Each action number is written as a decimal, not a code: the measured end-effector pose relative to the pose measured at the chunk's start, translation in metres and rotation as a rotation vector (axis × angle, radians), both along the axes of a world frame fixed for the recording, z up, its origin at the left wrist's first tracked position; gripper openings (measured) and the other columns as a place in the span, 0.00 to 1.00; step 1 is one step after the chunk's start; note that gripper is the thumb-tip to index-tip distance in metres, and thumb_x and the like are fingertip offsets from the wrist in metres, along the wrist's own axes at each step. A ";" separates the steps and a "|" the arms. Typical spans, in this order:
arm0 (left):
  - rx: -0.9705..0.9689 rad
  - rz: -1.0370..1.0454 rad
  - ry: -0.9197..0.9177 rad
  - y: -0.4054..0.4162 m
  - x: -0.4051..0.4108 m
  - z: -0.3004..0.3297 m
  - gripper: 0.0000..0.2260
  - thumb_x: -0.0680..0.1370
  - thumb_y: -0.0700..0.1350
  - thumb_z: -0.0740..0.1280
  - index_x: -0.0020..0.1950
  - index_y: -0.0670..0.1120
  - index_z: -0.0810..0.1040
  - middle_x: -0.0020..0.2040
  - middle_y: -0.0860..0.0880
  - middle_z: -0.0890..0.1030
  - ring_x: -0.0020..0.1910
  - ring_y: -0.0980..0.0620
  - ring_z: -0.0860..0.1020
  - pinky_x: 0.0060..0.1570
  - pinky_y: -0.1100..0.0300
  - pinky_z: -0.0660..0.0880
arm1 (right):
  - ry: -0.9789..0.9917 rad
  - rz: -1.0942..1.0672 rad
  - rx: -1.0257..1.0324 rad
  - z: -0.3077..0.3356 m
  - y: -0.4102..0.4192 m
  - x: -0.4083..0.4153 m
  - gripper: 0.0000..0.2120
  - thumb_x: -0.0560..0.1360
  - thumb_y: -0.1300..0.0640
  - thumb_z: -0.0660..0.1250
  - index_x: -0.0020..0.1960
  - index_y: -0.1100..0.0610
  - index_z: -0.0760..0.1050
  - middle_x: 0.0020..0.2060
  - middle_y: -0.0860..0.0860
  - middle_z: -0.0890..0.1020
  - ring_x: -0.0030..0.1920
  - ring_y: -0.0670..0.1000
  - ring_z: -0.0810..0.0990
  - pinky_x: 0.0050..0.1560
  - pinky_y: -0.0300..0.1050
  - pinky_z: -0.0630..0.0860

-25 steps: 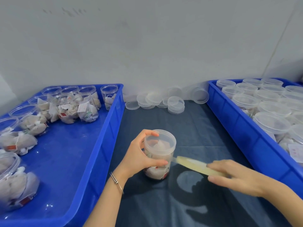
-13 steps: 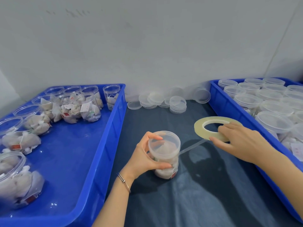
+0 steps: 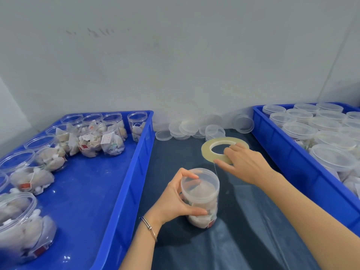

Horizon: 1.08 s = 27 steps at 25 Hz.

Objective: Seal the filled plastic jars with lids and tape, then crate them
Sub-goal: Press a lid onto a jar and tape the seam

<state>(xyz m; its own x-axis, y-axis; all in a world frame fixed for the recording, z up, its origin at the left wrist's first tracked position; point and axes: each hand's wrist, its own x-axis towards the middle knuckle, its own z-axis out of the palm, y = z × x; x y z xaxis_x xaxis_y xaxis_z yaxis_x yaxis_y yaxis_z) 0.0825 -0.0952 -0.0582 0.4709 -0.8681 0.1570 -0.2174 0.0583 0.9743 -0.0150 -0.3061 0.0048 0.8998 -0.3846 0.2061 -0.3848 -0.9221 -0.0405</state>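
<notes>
Left crate [image 3: 124, 191]: blue, on the left of the bench; it holds filled jars without lids [image 3: 109, 137], some upright, some lying on their sides. Judging by the open mouths, these await sealing.

Left hand [image 3: 173, 199]: curled round the jar in hand, thumb low on the near wall, fingers up at the lid's far-left rim. A firm hold matters here, since any pull on the tape will tend to tip or spin the jar.

Jar in hand [image 3: 202, 199]: stands upright on the dark bench cover [image 3: 253, 240] between the two crates, filled with pale sachets, a translucent lid [image 3: 200, 184] seated on top.

Tape strand [image 3: 215, 170]: a thin line runs from the lid's right rim up to the roll. Best kept taut and level with the seam between lid and jar, so it lays flat without creases.

Tape roll [image 3: 206, 151]: pale yellow ring, held flat just behind and right of the jar.

Right hand [image 3: 245, 164]: pinches the roll's near right edge, fingers over the top. Advice: turn the jar with the left hand while the right feeds tape at steady tension.

Loose lids [image 3: 194, 129]: stacked along the wall behind.

Right crate [image 3: 288, 152]: blue, packed with lidded jars [image 3: 300, 131]; the finished jar likely goes there.
</notes>
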 end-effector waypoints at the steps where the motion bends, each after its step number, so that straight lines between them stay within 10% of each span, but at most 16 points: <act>1: 0.018 -0.017 -0.023 0.000 0.001 0.003 0.31 0.60 0.35 0.81 0.55 0.51 0.70 0.60 0.56 0.77 0.60 0.57 0.76 0.55 0.61 0.73 | 0.005 0.010 -0.005 -0.001 0.003 0.003 0.22 0.77 0.35 0.50 0.39 0.53 0.64 0.40 0.46 0.70 0.45 0.47 0.67 0.36 0.46 0.71; 6: 0.184 -0.045 -0.185 0.000 0.010 0.019 0.45 0.60 0.42 0.83 0.67 0.57 0.58 0.62 0.59 0.72 0.61 0.64 0.72 0.58 0.69 0.71 | 0.107 0.092 0.096 -0.004 0.016 0.013 0.23 0.78 0.35 0.50 0.41 0.54 0.65 0.41 0.46 0.69 0.43 0.49 0.68 0.36 0.45 0.64; 13: 0.159 0.230 -0.301 0.016 -0.005 0.031 0.31 0.65 0.41 0.79 0.58 0.64 0.68 0.60 0.61 0.71 0.57 0.63 0.75 0.52 0.68 0.75 | 0.222 0.139 0.224 0.006 0.009 -0.011 0.13 0.79 0.49 0.52 0.42 0.57 0.62 0.41 0.49 0.66 0.47 0.51 0.66 0.44 0.47 0.69; 16: 0.342 0.182 -0.470 0.007 -0.027 0.047 0.31 0.66 0.59 0.73 0.62 0.70 0.59 0.62 0.63 0.64 0.62 0.63 0.66 0.57 0.68 0.69 | 0.266 0.169 0.174 0.012 0.011 -0.019 0.12 0.80 0.49 0.52 0.43 0.56 0.62 0.40 0.47 0.64 0.46 0.49 0.62 0.44 0.47 0.67; 18: 0.510 0.308 -0.613 -0.017 -0.041 0.052 0.41 0.64 0.69 0.69 0.70 0.57 0.58 0.65 0.57 0.62 0.65 0.55 0.64 0.58 0.56 0.70 | 0.277 0.190 0.075 0.017 0.010 -0.025 0.13 0.81 0.45 0.51 0.47 0.54 0.64 0.42 0.45 0.64 0.46 0.47 0.61 0.45 0.45 0.65; 27: 0.479 0.159 -0.691 -0.035 -0.021 0.063 0.31 0.70 0.56 0.73 0.68 0.50 0.66 0.63 0.55 0.66 0.61 0.52 0.66 0.56 0.60 0.67 | 0.190 0.144 -0.155 0.025 -0.017 -0.063 0.22 0.73 0.30 0.44 0.44 0.45 0.66 0.42 0.41 0.72 0.45 0.43 0.70 0.43 0.41 0.68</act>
<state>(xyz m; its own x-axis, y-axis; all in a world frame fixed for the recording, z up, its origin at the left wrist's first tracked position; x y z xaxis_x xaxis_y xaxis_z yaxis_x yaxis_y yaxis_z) 0.0617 -0.1297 0.0047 0.5261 -0.8460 0.0866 -0.7426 -0.4073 0.5316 -0.0781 -0.3232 0.0294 0.9710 -0.2268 0.0753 -0.2365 -0.9574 0.1659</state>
